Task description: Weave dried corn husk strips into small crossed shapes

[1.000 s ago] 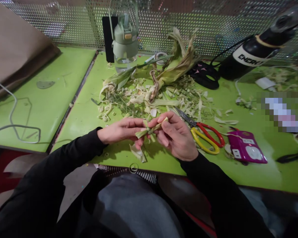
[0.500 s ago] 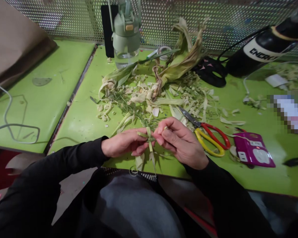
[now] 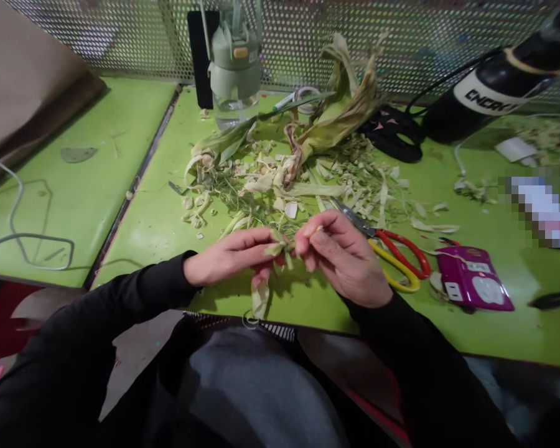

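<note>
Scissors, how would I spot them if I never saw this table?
Look at the green table, just right of the person's right hand. The scissors lie flat there, between that hand and a purple gadget, blades pointing into the leaf scraps. Nothing else nearby has one red and one yellow handle loop.

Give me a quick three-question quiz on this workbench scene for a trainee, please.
1. True or false: the scissors lie on the green table, held by neither hand.
2. What do the left hand and right hand pinch between their fingertips? A) a husk strip B) a white cable C) a pen
3. What colour is the socket block lying to the right of the scissors?
Key: 1 true; 2 A; 3 purple.
</note>
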`<state>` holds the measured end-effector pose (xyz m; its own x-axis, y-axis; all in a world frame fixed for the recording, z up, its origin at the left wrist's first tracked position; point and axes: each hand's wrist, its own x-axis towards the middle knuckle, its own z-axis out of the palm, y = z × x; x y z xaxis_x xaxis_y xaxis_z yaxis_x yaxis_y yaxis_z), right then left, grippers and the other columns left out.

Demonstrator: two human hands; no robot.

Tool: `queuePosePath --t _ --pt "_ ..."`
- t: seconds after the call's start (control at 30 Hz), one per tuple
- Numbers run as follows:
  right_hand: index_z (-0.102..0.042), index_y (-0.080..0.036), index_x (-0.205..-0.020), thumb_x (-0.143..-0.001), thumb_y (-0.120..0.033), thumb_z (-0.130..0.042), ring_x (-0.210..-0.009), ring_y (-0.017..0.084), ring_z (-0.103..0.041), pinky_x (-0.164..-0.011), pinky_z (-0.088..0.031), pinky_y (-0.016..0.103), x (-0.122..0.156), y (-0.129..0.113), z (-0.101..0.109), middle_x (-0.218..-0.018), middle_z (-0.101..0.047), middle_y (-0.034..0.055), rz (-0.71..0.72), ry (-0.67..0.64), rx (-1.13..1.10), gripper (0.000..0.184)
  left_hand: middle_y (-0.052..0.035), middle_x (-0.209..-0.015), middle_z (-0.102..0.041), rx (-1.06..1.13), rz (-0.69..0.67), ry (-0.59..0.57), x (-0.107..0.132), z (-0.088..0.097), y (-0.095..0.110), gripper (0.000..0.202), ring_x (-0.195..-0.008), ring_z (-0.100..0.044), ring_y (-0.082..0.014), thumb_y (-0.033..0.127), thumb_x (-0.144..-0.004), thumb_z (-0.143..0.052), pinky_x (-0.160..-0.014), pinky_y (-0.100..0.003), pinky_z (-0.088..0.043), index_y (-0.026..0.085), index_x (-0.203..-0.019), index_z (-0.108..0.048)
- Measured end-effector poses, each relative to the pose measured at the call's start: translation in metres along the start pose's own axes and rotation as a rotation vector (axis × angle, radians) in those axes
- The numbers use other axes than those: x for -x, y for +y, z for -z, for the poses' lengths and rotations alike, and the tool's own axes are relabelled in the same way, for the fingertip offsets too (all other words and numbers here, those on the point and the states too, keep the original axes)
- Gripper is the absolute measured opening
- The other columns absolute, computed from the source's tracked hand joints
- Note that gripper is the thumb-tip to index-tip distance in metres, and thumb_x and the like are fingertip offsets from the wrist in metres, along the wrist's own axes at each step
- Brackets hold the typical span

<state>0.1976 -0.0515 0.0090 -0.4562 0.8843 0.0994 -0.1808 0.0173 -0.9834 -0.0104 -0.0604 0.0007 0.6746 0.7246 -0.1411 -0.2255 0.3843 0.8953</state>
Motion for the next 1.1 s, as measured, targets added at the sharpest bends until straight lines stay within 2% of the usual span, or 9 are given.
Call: queuePosePath --t 0.1,0.2,0.27,0.37,0.47,0.6,0.7,0.8,1.1 --pt "-0.054 -0.028 -0.105 -0.087 -0.046 -0.07 -0.071 0.011 -0.058 -0.054 -0.048 0.025 -0.008 0.007 0.009 -0.108 -0.062 0.0023 0.156 0.186 0.143 0.03 0.0023 -0.072 -0.064 -0.034 -0.069 0.05 -0.003 0.005 0.001 0.032 -0.065 -0.068 -0.0096 0.038 -0.087 -0.073 -0.056 -0.018 -0.055 0.016 -0.105 -0.058" --pt "-0.057 -0.025 -0.102 -0.093 -0.048 -0.062 -0.067 0.011 -0.051 -0.054 -0.044 0.025 -0.009 0.012 0.012 -0.095 -0.057 0.0011 0.33 0.313 0.395 0.025 0.0006 -0.079 -0.068 -0.065 -0.136 0.134 -0.004 0.006 -0.003 0.034 -0.073 -0.073 -0.0132 0.035 -0.083 -0.077 -0.049 -0.015 -0.054 0.018 -0.101 -0.054" --pt "-0.058 -0.023 -0.094 -0.093 -0.052 -0.06 -0.062 0.01 -0.044 -0.052 -0.04 0.027 -0.007 0.014 0.009 -0.085 -0.054 -0.0001 0.48 0.304 0.623 0.029 -0.0002 -0.082 -0.069 -0.106 -0.178 0.205 -0.005 0.006 -0.005 0.031 -0.071 -0.073 -0.0129 0.032 -0.083 -0.076 -0.043 -0.012 -0.051 0.018 -0.097 -0.052" --pt "-0.058 -0.021 -0.091 -0.087 -0.048 -0.07 -0.063 0.012 -0.048 -0.052 -0.04 0.028 -0.002 0.015 0.002 -0.084 -0.06 0.0018 0.668 0.222 0.98 0.03 0.0014 -0.082 -0.065 -0.183 -0.245 0.307 -0.005 0.005 -0.007 0.026 -0.061 -0.068 -0.0084 0.025 -0.084 -0.073 -0.041 -0.011 -0.05 0.018 -0.095 -0.049" --pt "-0.059 -0.02 -0.095 -0.09 -0.028 -0.07 -0.067 0.013 -0.056 -0.054 -0.042 0.028 -0.002 0.015 -0.003 -0.086 -0.067 0.0034 0.658 0.181 1.164 0.014 -0.0007 -0.099 -0.063 -0.267 -0.298 0.337 -0.005 0.004 -0.005 0.03 -0.059 -0.063 -0.0045 0.019 -0.083 -0.071 -0.047 -0.013 -0.057 0.018 -0.106 -0.052" --pt "-0.059 -0.022 -0.097 -0.093 -0.018 -0.063 -0.067 0.013 -0.059 -0.057 -0.045 0.028 -0.002 0.014 -0.001 -0.088 -0.069 0.0028 0.623 0.241 1.19 0.006 -0.0068 -0.118 -0.058 -0.353 -0.356 0.217 -0.004 0.004 -0.002 0.027 -0.075 -0.07 -0.009 0.021 -0.088 -0.066 -0.054 -0.015 -0.061 0.017 -0.114 -0.059" --pt "-0.059 -0.022 -0.096 -0.093 -0.026 -0.065 -0.069 0.015 -0.061 -0.058 -0.046 0.029 -0.001 0.013 -0.001 -0.086 -0.068 0.0033 0.708 0.291 1.186 0.008 -0.0074 -0.113 -0.062 -0.359 -0.365 0.232 -0.006 0.005 -0.004 0.021 -0.077 -0.071 -0.0098 0.027 -0.092 -0.063 -0.057 -0.015 -0.061 0.015 -0.109 -0.062" --pt "-0.059 -0.021 -0.091 -0.093 -0.037 -0.065 -0.07 0.017 -0.062 -0.06 -0.046 0.029 0.001 0.013 -0.005 -0.079 -0.067 0.0043 0.705 0.215 1.266 0.018 -0.0077 -0.111 -0.067 -0.376 -0.33 0.265 -0.007 0.005 -0.006 0.025 -0.074 -0.07 -0.0088 0.032 -0.093 -0.064 -0.059 -0.016 -0.061 0.015 -0.111 -0.062" --pt "-0.054 -0.02 -0.078 -0.094 -0.015 -0.054 -0.06 0.013 -0.05 -0.057 -0.039 0.027 0.005 0.009 -0.016 -0.067 -0.056 0.0004 0.582 0.1 1.286 0.017 -0.0085 -0.106 -0.075 -0.69 -0.471 0.209 -0.006 0.011 -0.002 0.025 -0.073 -0.07 -0.0089 0.025 -0.091 -0.064 -0.07 -0.019 -0.06 0.015 -0.113 -0.068"
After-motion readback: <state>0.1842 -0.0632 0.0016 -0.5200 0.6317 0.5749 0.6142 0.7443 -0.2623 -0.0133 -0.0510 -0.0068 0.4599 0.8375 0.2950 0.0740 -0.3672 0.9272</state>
